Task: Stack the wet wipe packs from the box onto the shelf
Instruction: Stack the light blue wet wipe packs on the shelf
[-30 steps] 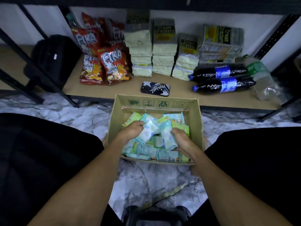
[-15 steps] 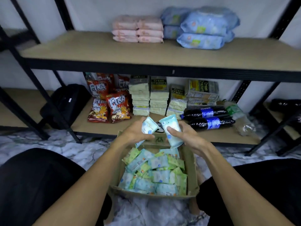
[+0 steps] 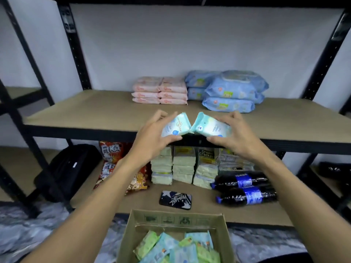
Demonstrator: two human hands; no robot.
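Now, left hand [image 3: 152, 138]: I see the thumb below and the fingers above pinching a pale blue wet wipe pack [image 3: 174, 127] over the front edge of the middle shelf [image 3: 91, 111].
Right hand [image 3: 236, 135]: it pinches a second pale blue pack [image 3: 210, 128] the same way, thumb under, fingers spread over the top.
Two held packs: both are tilted, with their inner lower corners meeting. I cannot tell whether they rest on the board.
Cardboard box [image 3: 171, 218]: it is open below my arms and holds a loose heap of blue and green wipe packs [image 3: 176, 249].
Back of middle shelf: pink wipe packs [image 3: 159, 90] sit in two stacks, just beside the larger blue wipe packs [image 3: 231, 92] on their right.
Lower shelf: FIKA snack bags [image 3: 112, 150], cream cracker packs [image 3: 183, 164], two dark soda bottles [image 3: 245, 188] lying down and a patterned phone case [image 3: 175, 199] near the front.
Far left: black bag [image 3: 70, 168].
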